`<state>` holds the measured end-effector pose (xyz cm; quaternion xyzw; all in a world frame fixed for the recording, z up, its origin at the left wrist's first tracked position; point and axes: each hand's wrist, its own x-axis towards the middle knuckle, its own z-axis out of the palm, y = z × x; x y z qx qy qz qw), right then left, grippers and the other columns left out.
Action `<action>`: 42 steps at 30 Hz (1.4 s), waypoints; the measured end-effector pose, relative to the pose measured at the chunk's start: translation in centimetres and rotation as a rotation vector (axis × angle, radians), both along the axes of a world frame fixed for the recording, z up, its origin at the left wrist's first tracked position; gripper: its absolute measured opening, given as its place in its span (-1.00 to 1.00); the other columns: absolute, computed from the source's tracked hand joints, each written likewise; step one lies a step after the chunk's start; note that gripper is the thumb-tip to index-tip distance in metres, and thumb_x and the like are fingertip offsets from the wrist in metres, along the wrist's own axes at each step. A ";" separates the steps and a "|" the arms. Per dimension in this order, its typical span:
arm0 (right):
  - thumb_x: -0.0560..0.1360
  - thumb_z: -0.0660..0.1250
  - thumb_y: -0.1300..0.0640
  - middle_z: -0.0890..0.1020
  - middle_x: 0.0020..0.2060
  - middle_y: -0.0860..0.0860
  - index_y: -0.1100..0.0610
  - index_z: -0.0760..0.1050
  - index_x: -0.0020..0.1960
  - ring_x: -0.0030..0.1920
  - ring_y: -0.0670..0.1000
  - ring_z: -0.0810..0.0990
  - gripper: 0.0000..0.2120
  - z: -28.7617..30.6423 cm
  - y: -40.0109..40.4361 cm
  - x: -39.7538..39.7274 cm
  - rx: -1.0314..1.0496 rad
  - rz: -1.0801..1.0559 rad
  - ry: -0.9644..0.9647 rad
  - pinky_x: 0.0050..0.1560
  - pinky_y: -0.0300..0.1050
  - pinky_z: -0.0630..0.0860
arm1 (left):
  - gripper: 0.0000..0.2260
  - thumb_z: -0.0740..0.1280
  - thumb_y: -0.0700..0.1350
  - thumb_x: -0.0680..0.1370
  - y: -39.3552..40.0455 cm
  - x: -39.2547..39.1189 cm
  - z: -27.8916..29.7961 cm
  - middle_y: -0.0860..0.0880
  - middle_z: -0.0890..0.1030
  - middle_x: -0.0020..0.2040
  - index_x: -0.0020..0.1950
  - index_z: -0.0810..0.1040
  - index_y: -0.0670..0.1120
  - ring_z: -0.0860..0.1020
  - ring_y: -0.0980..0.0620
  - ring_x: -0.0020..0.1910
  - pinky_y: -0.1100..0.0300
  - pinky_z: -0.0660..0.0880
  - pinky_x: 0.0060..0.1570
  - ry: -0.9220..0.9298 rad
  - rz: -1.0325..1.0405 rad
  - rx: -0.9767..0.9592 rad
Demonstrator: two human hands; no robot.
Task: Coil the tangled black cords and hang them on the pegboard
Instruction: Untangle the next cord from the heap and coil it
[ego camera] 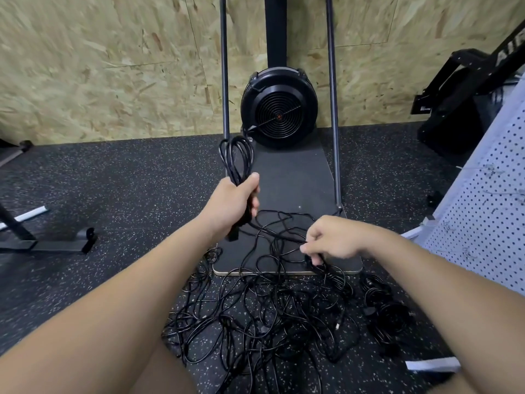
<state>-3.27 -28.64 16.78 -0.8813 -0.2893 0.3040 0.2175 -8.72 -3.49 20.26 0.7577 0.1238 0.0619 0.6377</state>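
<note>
Early in the job: the left hand [231, 204] grips a few finished loops [237, 159] at frame centre, the right hand [331, 240] pinches the trailing cord. Most tangled cords [255, 314] lie heaped on the floor below; the pegboard [488, 211], right edge, holds none.

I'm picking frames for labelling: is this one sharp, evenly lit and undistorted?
Head view: wide-angle bending curves the wall and floor edges; right hand is motion-blurred, left hand and its coil are sharper; light is soft and even, without glare; the black cords blend into the dark floor.
</note>
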 end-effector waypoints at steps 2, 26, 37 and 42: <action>0.73 0.38 0.00 0.77 -0.25 0.08 0.20 0.64 -0.08 -0.28 -0.05 0.72 -0.68 1.5 -0.2 -0.4 0.092 0.014 -0.019 -0.20 -0.17 0.51 | -0.67 0.32 0.06 0.75 0.1 -0.3 -0.5 -0.09 0.57 -0.35 -0.11 0.53 -0.13 0.51 -0.06 -0.43 0.08 0.45 -0.29 0.035 -0.024 0.122; 0.48 0.66 0.02 0.74 -0.05 -0.04 -0.04 0.64 0.03 -0.15 0.05 0.77 -0.77 4.7 0.3 -0.7 0.681 -0.405 -0.260 -0.01 0.10 0.71 | -0.78 0.36 -0.11 0.75 -3.7 -1.7 -2.1 0.00 0.36 -0.38 0.00 0.62 -0.22 0.35 0.02 -0.43 0.17 0.38 -0.37 0.272 -0.446 -0.017; 0.74 0.36 0.05 0.79 -0.01 0.16 0.25 0.71 0.07 0.07 0.16 0.80 -0.72 2.1 0.2 -0.7 0.602 -0.385 0.162 0.25 0.14 0.72 | -0.73 0.33 -0.03 0.77 -2.1 -0.2 -2.8 -0.11 0.61 -0.21 0.12 0.68 -0.23 0.49 0.00 -0.34 0.14 0.44 -0.32 0.130 -0.196 -0.092; 0.71 0.42 0.10 0.75 -0.07 0.20 0.29 0.71 -0.09 0.09 0.19 0.79 -0.69 2.9 1.7 -1.1 0.836 -0.624 0.130 0.07 0.13 0.78 | -0.77 0.37 -0.02 0.75 -2.3 -0.5 -2.7 -0.09 0.79 0.06 0.12 0.67 -0.18 0.66 -0.03 -0.11 0.14 0.50 -0.17 0.102 -0.326 0.090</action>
